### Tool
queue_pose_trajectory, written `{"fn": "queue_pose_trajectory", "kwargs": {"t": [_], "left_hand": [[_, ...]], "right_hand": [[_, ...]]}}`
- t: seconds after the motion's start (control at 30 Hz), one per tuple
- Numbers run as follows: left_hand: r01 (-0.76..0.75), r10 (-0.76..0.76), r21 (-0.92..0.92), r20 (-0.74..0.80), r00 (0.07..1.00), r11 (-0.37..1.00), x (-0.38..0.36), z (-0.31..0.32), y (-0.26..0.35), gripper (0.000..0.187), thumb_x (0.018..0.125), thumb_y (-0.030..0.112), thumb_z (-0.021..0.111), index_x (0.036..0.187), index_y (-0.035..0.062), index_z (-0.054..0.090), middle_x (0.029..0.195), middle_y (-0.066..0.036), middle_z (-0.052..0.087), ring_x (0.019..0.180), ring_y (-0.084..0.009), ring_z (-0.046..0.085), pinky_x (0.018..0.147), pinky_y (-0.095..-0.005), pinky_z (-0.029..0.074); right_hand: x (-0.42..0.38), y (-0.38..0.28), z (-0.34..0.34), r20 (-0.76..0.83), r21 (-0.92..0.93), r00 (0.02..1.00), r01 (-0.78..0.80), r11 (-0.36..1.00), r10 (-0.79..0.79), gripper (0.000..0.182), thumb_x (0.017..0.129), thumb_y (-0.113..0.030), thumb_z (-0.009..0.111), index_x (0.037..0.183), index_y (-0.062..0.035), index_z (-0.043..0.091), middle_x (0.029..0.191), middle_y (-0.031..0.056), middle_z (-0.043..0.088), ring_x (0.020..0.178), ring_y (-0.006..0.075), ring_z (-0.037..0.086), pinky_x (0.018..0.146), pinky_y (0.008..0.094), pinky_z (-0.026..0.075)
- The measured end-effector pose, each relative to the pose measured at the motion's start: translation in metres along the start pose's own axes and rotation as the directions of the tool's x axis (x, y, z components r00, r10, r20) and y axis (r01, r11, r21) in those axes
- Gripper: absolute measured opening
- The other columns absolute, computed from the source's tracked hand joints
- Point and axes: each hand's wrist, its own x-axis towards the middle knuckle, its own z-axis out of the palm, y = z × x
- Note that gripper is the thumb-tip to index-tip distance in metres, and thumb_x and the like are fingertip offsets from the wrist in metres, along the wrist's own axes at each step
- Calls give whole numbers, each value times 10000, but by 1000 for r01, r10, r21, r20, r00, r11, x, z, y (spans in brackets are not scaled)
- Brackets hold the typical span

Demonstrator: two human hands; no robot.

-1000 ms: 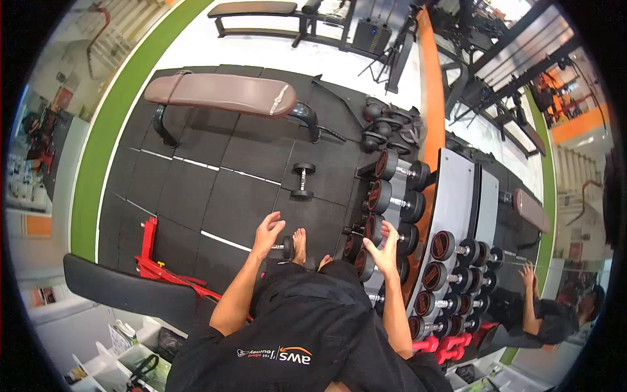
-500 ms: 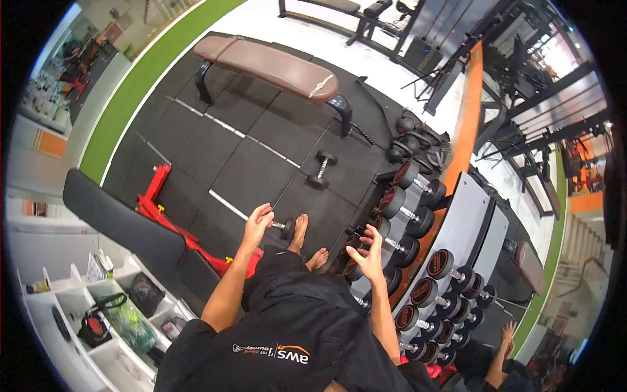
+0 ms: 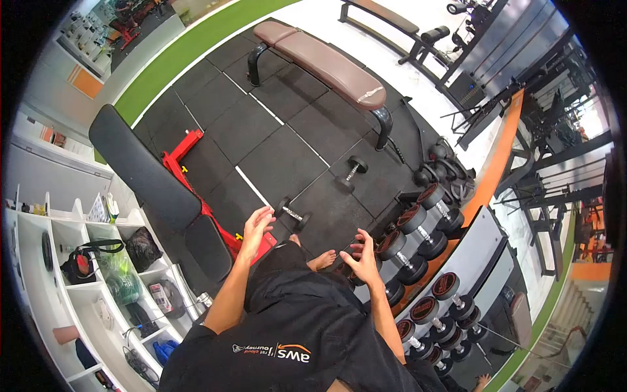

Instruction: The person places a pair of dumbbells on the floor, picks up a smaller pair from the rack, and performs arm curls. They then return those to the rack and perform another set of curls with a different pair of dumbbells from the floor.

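Observation:
My left hand (image 3: 257, 228) is raised in front of me with its fingers loosely curved and apart, holding nothing. Just beyond its fingertips, a dumbbell (image 3: 293, 214) lies on the black mat floor. My right hand (image 3: 363, 257) is held up on the other side, fingers spread and empty, close to the dumbbell rack. A second dumbbell (image 3: 352, 174) rests on the mat farther ahead. Between and below my hands, my bare foot (image 3: 322, 261) shows on the floor.
A brown flat bench (image 3: 326, 64) stands ahead. To the left is a black padded bench (image 3: 145, 171) with a red frame (image 3: 185, 166), beside white cubby shelves (image 3: 78, 293) holding bags. Rows of dumbbells (image 3: 419, 230) fill the rack at right, with a mirror behind.
My view has turned, so the benches, rack and floor dumbbells have shifted to the right in the picture. More of the near floor dumbbell shows. Both hands stay raised and empty.

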Motion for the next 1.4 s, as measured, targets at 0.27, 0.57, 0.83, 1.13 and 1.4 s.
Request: {"fn": "queue_pose_trajectory", "kwargs": {"t": [0.27,0.57,0.83,1.13,1.4], "left_hand": [[-21,21,-2,5,1000,1000,8,-24,10,408,989,240,550,1329,15,539,1289,-143,607,1103,-221,627,891,-335,499],[-56,55,-100,-16,998,993,33,-58,13,388,986,244,552,1291,5,569,1230,-135,638,1083,-208,636,874,-322,504],[-46,57,-167,59,997,985,47,-85,11,380,998,233,548,1299,2,560,1204,-139,648,1063,-214,648,876,-324,502],[-8,11,-148,18,1000,989,82,-107,20,375,997,238,546,1284,-4,565,1167,-133,661,1034,-208,657,870,-321,504],[-3,11,-140,55,998,990,181,-72,57,342,992,206,556,1258,-7,585,1137,-128,674,993,-191,666,842,-302,506]], "right_hand": [[23,-11,14,-8,16,1000,-17,1000,17,846,790,-231,800,1464,-99,306,1306,153,444,1061,245,581,860,393,509],[56,-38,48,12,-15,1000,-7,1000,7,833,803,-238,792,1462,-87,306,1295,147,461,1072,246,584,868,394,506],[79,-62,65,25,-64,1000,-17,998,18,768,822,-214,777,1435,-78,336,1250,132,493,1053,232,589,878,385,503],[128,-58,75,14,-15,999,-51,999,52,718,828,-172,765,1412,-76,357,1234,138,498,1037,239,600,852,380,528],[222,-38,53,-29,36,995,-91,995,92,715,825,-169,765,1409,-74,363,1201,142,525,1003,234,620,827,370,545]]}}
